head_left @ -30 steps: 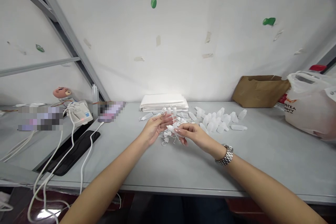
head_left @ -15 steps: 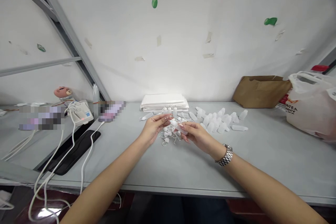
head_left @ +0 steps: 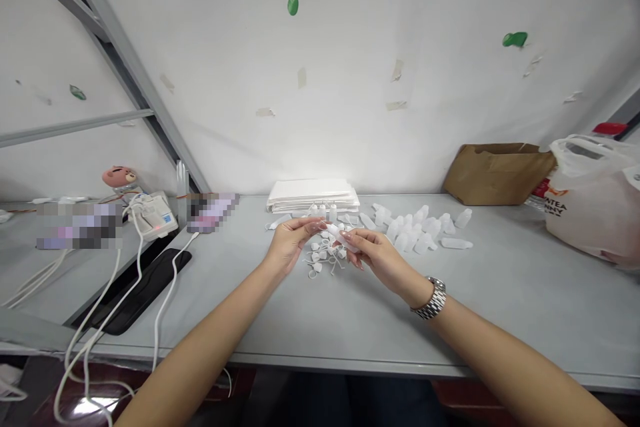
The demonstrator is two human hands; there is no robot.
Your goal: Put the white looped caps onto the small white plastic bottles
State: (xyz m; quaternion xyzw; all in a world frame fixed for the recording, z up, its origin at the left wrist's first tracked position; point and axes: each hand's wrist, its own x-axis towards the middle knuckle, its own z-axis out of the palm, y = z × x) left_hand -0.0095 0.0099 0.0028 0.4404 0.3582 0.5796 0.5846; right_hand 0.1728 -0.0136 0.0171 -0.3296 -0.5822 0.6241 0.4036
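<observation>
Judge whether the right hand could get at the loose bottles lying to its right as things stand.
Probably yes. The bottles lie on open table just beyond the right hand, nothing between them, though its fingers already hold a small bottle together with the left hand.

My left hand (head_left: 289,245) and my right hand (head_left: 376,255) meet over the grey surface (head_left: 500,307), pinching a small white bottle (head_left: 336,233) between their fingertips. Just below them lies a scatter of little white caps (head_left: 323,260). To the right a heap of white bottles (head_left: 420,227) rests near a brown paper bag (head_left: 495,173) and a plastic bag (head_left: 595,197). A stack of white sheets (head_left: 313,195) sits behind my hands against the wall. A black phone (head_left: 135,290) and white cables (head_left: 165,293) lie at left.
</observation>
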